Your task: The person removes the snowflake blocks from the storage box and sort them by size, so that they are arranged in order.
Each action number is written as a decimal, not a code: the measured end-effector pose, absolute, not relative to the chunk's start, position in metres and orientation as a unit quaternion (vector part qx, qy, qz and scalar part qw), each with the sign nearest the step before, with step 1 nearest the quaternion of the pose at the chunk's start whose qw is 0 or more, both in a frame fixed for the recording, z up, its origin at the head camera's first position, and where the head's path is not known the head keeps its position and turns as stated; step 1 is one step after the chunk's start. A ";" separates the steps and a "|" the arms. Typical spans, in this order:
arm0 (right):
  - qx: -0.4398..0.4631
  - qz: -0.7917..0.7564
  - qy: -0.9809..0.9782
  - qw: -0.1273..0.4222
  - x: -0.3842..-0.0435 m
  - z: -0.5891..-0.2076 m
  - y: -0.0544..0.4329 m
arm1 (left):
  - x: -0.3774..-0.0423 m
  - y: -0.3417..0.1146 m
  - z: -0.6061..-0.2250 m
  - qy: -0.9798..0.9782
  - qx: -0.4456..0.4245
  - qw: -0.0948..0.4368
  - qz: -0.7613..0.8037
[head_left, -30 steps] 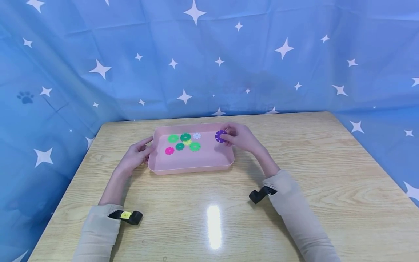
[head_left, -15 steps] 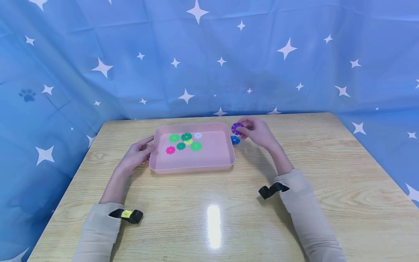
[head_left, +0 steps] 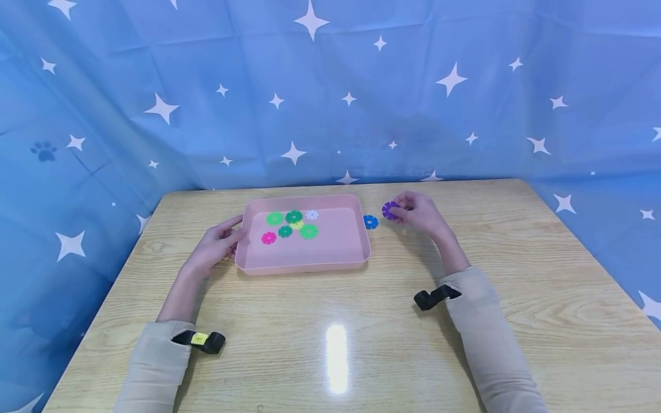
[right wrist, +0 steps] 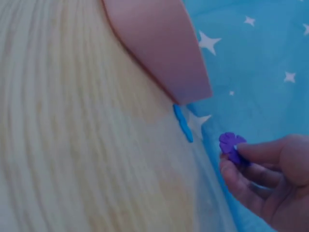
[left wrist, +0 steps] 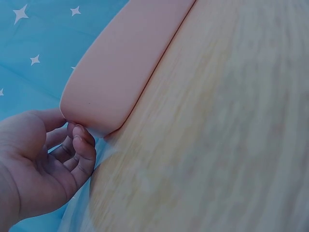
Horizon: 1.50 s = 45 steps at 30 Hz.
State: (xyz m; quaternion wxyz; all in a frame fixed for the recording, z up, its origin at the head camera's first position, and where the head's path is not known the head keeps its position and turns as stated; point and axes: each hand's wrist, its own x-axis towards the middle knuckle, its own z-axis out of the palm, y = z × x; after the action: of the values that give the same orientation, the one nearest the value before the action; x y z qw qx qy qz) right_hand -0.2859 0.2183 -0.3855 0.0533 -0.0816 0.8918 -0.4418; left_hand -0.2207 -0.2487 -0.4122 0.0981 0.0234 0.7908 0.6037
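Observation:
My right hand (head_left: 420,213) pinches a purple snowflake building disc (head_left: 390,210) between thumb and fingertips, to the right of the pink tray (head_left: 330,252). In the right wrist view, the notched purple disc (right wrist: 231,144) shows in front of the thumb. A blue disc (head_left: 370,222) lies on the table close against the tray's right wall. At the tray's left end, my left hand (head_left: 216,244) grips the wall; in the left wrist view, its curled fingers (left wrist: 83,147) sit at the tray's corner. Inside the tray lie several discs: green, pink (head_left: 268,238), yellow and white (head_left: 312,214).
The tray stands near the far edge of the wooden table (head_left: 279,338). Behind it hangs a blue curtain (head_left: 330,115) with white stars. Each wrist wears a black camera strap (head_left: 436,297).
My right hand has moved from over the tray's right end out to the right, still pinching the purple disc. The blue disc has come into view beside the tray. My left hand has stayed put.

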 end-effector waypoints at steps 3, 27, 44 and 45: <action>-0.074 -0.434 0.895 0.071 -0.287 -0.391 0.220 | -0.221 -0.248 -0.413 0.788 0.018 0.098 0.608; -0.054 -0.365 0.928 0.059 -0.288 -0.403 0.215 | -0.221 -0.247 -0.411 0.787 0.026 0.102 0.608; -0.057 -0.366 0.927 0.056 -0.289 -0.403 0.217 | -0.221 -0.248 -0.412 0.796 0.021 0.101 0.597; -0.057 -0.369 0.926 0.055 -0.289 -0.403 0.217 | -0.221 -0.248 -0.412 0.795 0.020 0.101 0.598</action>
State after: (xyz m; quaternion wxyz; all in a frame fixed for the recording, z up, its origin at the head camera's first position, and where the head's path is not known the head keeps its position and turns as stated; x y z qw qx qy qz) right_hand -0.2890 0.2168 -0.4025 0.0553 -0.0573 0.9261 -0.3688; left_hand -0.2209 -0.2480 -0.4116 0.1006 0.0204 0.7950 0.5978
